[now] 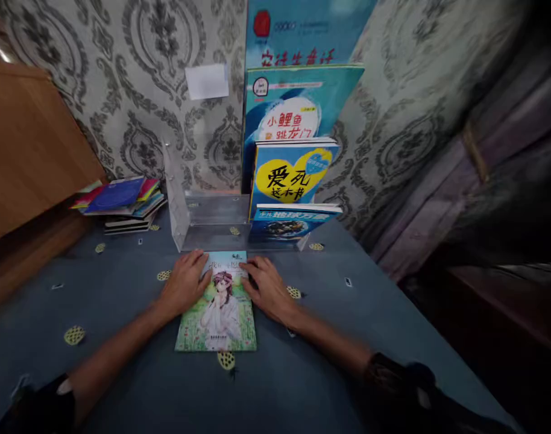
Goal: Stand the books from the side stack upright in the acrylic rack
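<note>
Both hands lie flat and released on a green book near the table's middle. Left hand covers its upper left edge, right hand its upper right edge; neither grips it. Just behind, a clear rack holds four upright books at its right end. Book stack sits at the back left corner.

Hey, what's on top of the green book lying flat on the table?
The left hand and right hand rest flat on the upper corners of the green book. The girl drawn on its cover shows; the hands cover parts of the title.
</note>
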Tool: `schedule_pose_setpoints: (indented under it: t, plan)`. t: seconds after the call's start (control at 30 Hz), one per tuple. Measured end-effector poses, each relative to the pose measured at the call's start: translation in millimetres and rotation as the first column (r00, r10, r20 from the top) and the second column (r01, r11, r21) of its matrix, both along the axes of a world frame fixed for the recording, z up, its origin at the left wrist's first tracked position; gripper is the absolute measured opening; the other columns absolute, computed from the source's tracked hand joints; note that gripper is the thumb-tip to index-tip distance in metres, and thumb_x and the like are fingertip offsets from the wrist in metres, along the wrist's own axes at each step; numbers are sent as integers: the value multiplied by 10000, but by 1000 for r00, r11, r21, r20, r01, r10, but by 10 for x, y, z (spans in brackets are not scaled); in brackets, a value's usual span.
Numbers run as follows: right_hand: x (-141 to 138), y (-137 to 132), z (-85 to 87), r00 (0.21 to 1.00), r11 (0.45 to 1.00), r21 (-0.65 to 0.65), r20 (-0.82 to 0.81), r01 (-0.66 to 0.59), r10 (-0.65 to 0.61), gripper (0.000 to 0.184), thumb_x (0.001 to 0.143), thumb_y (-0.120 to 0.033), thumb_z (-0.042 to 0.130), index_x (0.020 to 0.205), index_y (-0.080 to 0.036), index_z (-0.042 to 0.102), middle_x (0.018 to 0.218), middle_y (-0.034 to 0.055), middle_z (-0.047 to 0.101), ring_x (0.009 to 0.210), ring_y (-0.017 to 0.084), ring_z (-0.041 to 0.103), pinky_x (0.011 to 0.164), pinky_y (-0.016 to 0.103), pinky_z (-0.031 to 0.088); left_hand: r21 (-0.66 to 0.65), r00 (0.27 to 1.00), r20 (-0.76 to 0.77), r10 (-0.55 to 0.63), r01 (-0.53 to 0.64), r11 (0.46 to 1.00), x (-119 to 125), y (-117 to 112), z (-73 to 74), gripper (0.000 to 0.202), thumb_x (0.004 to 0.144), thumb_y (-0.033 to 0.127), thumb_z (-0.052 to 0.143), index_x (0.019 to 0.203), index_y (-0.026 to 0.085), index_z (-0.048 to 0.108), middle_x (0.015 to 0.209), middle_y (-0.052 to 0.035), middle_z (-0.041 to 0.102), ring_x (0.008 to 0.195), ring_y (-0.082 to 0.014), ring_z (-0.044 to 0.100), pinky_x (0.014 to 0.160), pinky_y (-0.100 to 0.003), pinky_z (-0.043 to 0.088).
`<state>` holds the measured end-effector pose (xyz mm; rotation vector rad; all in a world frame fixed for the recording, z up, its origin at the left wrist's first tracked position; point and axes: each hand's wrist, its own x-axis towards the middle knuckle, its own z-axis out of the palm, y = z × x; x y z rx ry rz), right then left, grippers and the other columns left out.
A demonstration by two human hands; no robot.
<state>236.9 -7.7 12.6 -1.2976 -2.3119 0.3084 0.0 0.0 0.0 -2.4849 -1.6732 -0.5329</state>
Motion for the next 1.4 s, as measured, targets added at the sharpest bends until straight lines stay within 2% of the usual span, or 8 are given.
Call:
schedule_pose_setpoints:
  t: [0.2,0.33,0.4,0.5,0.6,0.97,1.17,1.4]
  plan:
    - [37,70,-76,1000,999,38,-21,-6,6,350,935,-183,509,1261,-128,627,1177,148,617,1086,283,546,962,447,465,32,995,33,-91,90,995,239,96,35,400,1002,335,394,1284,121,581,1269,-156,628,1200,-317,576,1038,-483,469]
    - [-40,94,-65,996,992,129,84,8,-19,341,931,-169,519,1253,-117,621,1292,188,590,1183,319,517,989,486,459,35,989,95,-118,115,993,271,119,53,369,1001,322,410,1270,144,588,1224,-135,632,1155,-304,583,987,-470,498]
    - [-137,130,-31,988,983,179,151,-50,23,299,934,-153,521,1208,-122,636,1299,189,602,1224,319,505,1038,499,427,36,982,138,-128,124,992,258,116,55,347,996,302,423,1251,145,600,1219,-130,631,1148,-293,578,990,-462,496]
    - [-298,201,20,969,971,181,218,-156,116,265,945,-142,519,1182,-129,636,1262,159,643,1209,283,544,1088,479,395,52,975,178,-132,124,991,243,105,50,320,987,252,427,1223,149,616,1184,-125,641,1120,-279,581,994,-465,494]
    - [-359,259,25,964,972,161,233,-170,130,291,958,-163,512,1226,-107,611,1292,155,642,1224,274,561,1118,475,376,70,982,152,-111,101,992,254,92,47,316,983,231,423,1212,144,622,1177,-132,643,1117,-284,579,987,-475,497]
    - [12,281,-160,987,975,212,157,-61,28,350,965,-156,466,1279,-144,621,1323,153,649,1236,263,594,1101,495,424,54,998,57,-41,38,998,293,57,99,295,975,205,453,1201,119,623,1178,-138,647,1097,-302,581,936,-473,530]
    - [58,253,-130,997,989,142,67,-41,32,330,961,-197,502,1257,-157,642,1326,147,645,1217,267,596,1066,479,454,59,999,42,-32,29,998,298,60,102,293,960,203,468,1192,133,631,1165,-136,651,1093,-305,586,918,-469,535]
    - [86,254,-94,999,998,64,-11,-29,30,334,953,-197,517,1257,-142,644,1299,159,648,1206,276,574,1017,465,470,76,994,69,-86,81,994,283,91,81,326,980,222,406,1210,139,621,1161,-131,647,1080,-289,587,945,-472,524]
